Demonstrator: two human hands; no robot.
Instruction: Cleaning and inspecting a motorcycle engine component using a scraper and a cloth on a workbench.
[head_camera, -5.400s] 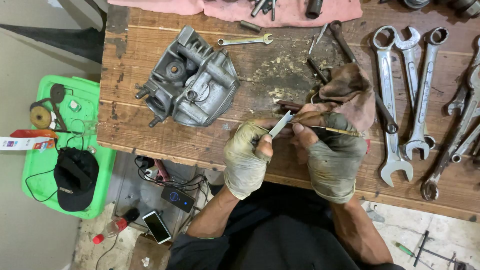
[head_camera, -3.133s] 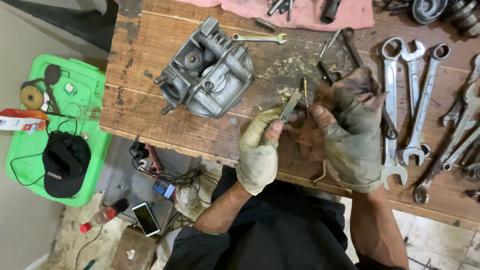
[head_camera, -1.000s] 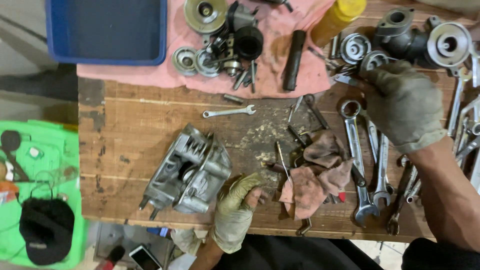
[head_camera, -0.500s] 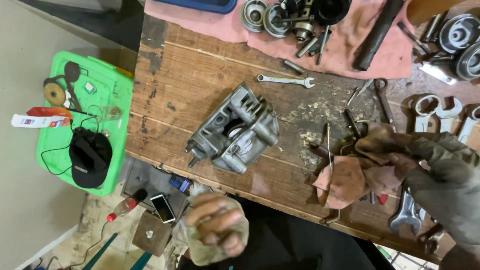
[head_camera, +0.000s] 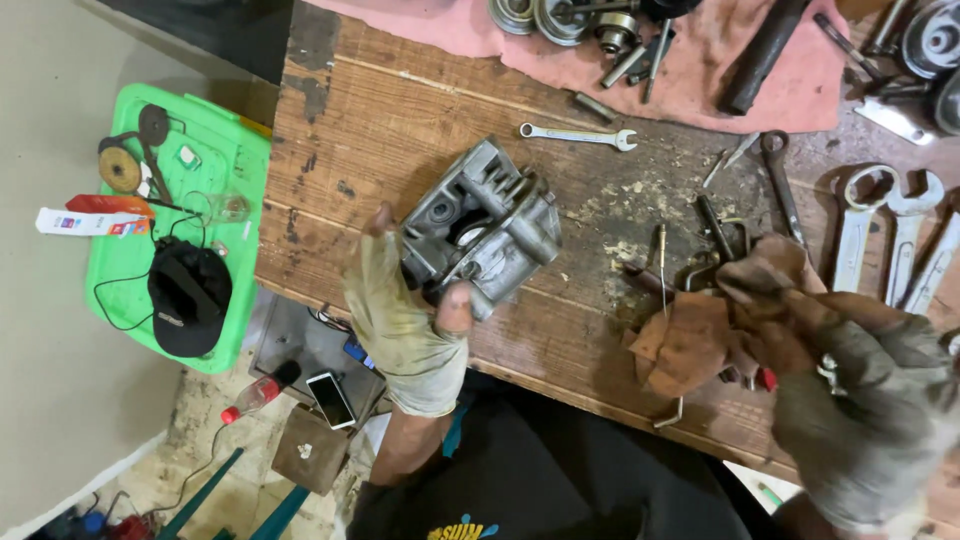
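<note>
At frame centre the gloved left hand has its grip clamped on the near edge of the grey engine casting lying on the wooden table. At lower right, the gloved right hand pinches a brown rag.

Grey engine block, brown rag, pink cloth, green tray

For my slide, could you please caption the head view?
Gloved left hand grips a cylinder head; right hand holds a brown rag.
</note>
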